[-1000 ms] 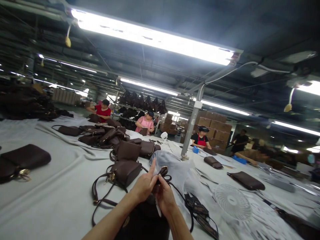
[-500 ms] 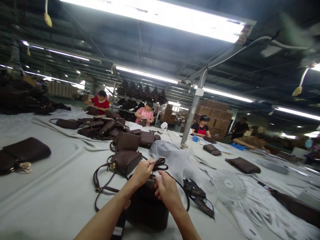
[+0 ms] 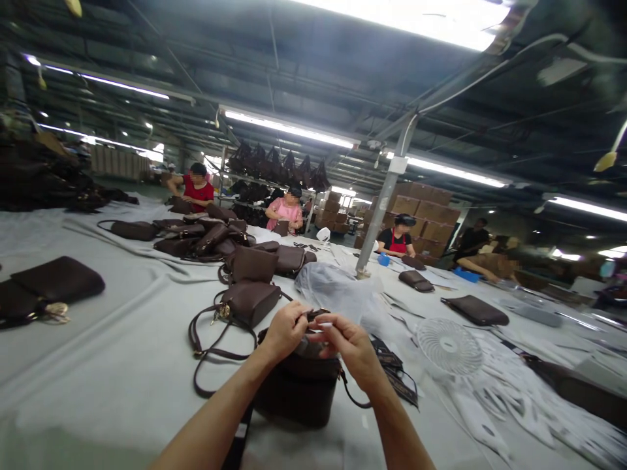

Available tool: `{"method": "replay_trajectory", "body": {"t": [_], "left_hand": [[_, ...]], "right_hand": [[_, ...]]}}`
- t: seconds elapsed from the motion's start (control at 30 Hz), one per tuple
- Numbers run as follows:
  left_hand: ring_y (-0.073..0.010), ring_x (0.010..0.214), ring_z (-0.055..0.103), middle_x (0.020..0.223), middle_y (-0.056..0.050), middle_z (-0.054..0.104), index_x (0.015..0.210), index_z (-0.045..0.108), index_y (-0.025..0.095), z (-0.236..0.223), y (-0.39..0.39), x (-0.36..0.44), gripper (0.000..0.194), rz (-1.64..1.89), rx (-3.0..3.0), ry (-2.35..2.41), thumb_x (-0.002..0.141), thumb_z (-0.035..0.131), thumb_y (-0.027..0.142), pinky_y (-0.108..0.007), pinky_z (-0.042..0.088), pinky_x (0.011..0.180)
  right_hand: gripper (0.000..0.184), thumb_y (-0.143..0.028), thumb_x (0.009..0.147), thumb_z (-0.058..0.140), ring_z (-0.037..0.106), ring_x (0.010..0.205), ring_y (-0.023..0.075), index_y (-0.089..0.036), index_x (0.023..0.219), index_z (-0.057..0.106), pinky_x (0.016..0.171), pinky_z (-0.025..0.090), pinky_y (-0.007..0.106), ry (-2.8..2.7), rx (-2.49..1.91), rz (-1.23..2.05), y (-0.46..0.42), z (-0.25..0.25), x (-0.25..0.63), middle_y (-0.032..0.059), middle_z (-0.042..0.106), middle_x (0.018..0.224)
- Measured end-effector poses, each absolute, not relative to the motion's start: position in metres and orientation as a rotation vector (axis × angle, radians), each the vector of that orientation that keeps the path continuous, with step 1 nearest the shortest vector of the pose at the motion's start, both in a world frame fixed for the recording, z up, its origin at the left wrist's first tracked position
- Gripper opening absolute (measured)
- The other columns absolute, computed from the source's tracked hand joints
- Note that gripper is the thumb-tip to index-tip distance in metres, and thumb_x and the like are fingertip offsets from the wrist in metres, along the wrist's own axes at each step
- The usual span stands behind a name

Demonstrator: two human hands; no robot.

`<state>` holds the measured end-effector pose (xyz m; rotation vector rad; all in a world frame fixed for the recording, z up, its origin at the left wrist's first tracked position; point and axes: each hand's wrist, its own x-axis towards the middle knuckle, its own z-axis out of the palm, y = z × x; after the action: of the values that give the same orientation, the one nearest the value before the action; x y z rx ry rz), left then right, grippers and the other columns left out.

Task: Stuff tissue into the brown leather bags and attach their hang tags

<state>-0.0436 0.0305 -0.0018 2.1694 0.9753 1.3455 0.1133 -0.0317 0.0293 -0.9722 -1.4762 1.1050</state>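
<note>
A dark brown handbag [image 3: 296,391] stands upright on the table in front of me, its top edge under my hands. My left hand [image 3: 287,331] is closed, thumb and fingers pinching a dark strap [image 3: 318,316] above the bag's opening. My right hand [image 3: 350,346] is just right of it, fingers stretched toward the strap and apart; a small whitish spot shows at the fingertips, too blurred to name. Further strap hangs at the bag's right side. Just behind, another brown handbag [image 3: 252,301] lies with its long looped strap [image 3: 198,352] on the cloth.
A heap of brown bags [image 3: 210,238] lies beyond. Clear plastic wrap [image 3: 333,287], dark tags [image 3: 399,378], a white fan [image 3: 449,349] and white strips [image 3: 519,391] are to the right. A metal post [image 3: 385,209] rises mid-table. Several co-workers sit across.
My right hand has risen from the bag's opening toward the strap, its fingers straighter. My left hand keeps its pinch, slightly higher. The view has tilted down a little.
</note>
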Motion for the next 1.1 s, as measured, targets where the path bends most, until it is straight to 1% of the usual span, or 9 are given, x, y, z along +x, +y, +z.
{"method": "replay_trajectory", "body": {"t": [0.1, 0.17, 0.23, 0.33, 0.6, 0.73, 0.87, 0.97, 1.1], "left_hand": [[-0.0195, 0.082, 0.062, 0.086, -0.009, 0.069, 0.088, 0.07, 0.014, -0.003, 0.029, -0.041, 0.029, 1.399, 2.111, 0.974, 0.087, 0.041, 0.017, -0.029, 0.047, 0.079], [-0.02, 0.09, 0.065, 0.096, -0.01, 0.072, 0.097, 0.07, 0.015, -0.006, 0.029, -0.04, 0.029, 1.442, 2.047, 0.986, 0.087, 0.043, 0.019, -0.029, 0.048, 0.084], [-0.02, 0.094, 0.067, 0.105, -0.009, 0.072, 0.108, 0.067, 0.016, -0.009, 0.029, -0.039, 0.031, 1.474, 2.015, 1.019, 0.086, 0.045, 0.02, -0.029, 0.049, 0.087], [-0.0198, 0.092, 0.068, 0.105, -0.008, 0.073, 0.117, 0.062, 0.017, -0.012, 0.028, -0.038, 0.035, 1.479, 2.06, 1.073, 0.086, 0.046, 0.02, -0.029, 0.05, 0.084], [-0.0187, 0.071, 0.068, 0.083, -0.004, 0.071, 0.118, 0.052, 0.019, -0.016, 0.018, -0.04, 0.031, 1.344, 2.36, 1.17, 0.09, 0.041, 0.019, -0.026, 0.048, 0.065], [-0.0182, 0.063, 0.067, 0.071, -0.001, 0.067, 0.11, 0.05, 0.02, -0.019, 0.017, -0.04, 0.022, 1.292, 2.477, 1.23, 0.093, 0.036, 0.019, -0.025, 0.043, 0.058], [-0.019, 0.062, 0.067, 0.067, 0.0, 0.065, 0.102, 0.049, 0.021, -0.022, 0.015, -0.041, 0.016, 1.271, 2.566, 1.219, 0.095, 0.034, 0.02, -0.025, 0.04, 0.055], [-0.0197, 0.062, 0.067, 0.068, -0.001, 0.067, 0.1, 0.048, 0.021, -0.023, 0.015, -0.042, 0.014, 1.255, 2.614, 1.216, 0.094, 0.035, 0.02, -0.025, 0.038, 0.053], [-0.0198, 0.059, 0.066, 0.065, 0.0, 0.066, 0.102, 0.047, 0.021, -0.026, 0.019, -0.042, 0.015, 1.252, 2.647, 1.277, 0.094, 0.035, 0.018, -0.026, 0.036, 0.052]], "right_hand": [[0.038, -0.055, 0.076, 0.067, 0.046, 0.047, 0.0063, -0.018, 0.077, 0.068, 0.039, 0.033, 0.018, -1.476, -1.056, 0.952, -0.028, 0.033, 0.114, 0.0005, 0.063, 0.072], [0.041, -0.058, 0.075, 0.066, 0.035, 0.041, 0.0036, -0.017, 0.078, 0.067, 0.036, 0.024, 0.017, -1.449, -1.078, 1.047, -0.027, 0.034, 0.112, -0.0029, 0.057, 0.061], [0.044, -0.059, 0.073, 0.066, 0.032, 0.037, 0.0034, -0.016, 0.08, 0.064, 0.034, 0.02, 0.017, -1.42, -1.11, 1.156, -0.025, 0.034, 0.11, -0.005, 0.053, 0.053], [0.043, -0.057, 0.068, 0.067, 0.034, 0.032, 0.0034, -0.016, 0.076, 0.059, 0.031, 0.021, 0.016, -1.433, -1.191, 1.157, -0.02, 0.03, 0.106, -0.0048, 0.056, 0.049], [0.039, -0.053, 0.068, 0.063, 0.034, 0.026, 0.0036, -0.016, 0.067, 0.055, 0.029, 0.019, 0.017, -1.453, -1.34, 1.181, -0.011, 0.027, 0.105, -0.0036, 0.056, 0.042], [0.041, -0.055, 0.067, 0.065, 0.032, 0.027, 0.0027, -0.016, 0.067, 0.054, 0.03, 0.016, 0.017, -1.415, -1.291, 1.237, -0.011, 0.024, 0.106, -0.0061, 0.052, 0.04], [0.038, -0.052, 0.069, 0.064, 0.032, 0.027, 0.0027, -0.016, 0.068, 0.053, 0.03, 0.016, 0.017, -1.399, -1.293, 1.195, -0.008, 0.019, 0.104, -0.0067, 0.052, 0.041], [0.034, -0.048, 0.07, 0.064, 0.038, 0.029, 0.0044, -0.017, 0.076, 0.051, 0.031, 0.021, 0.016, -1.352, -1.295, 1.163, -0.003, 0.021, 0.103, -0.0064, 0.055, 0.044], [0.033, -0.036, 0.075, 0.063, 0.056, 0.041, 0.0101, -0.018, 0.099, 0.049, 0.035, 0.035, 0.015, -1.38, -1.305, 1.201, 0.001, 0.028, 0.106, -0.005, 0.061, 0.053]]}}
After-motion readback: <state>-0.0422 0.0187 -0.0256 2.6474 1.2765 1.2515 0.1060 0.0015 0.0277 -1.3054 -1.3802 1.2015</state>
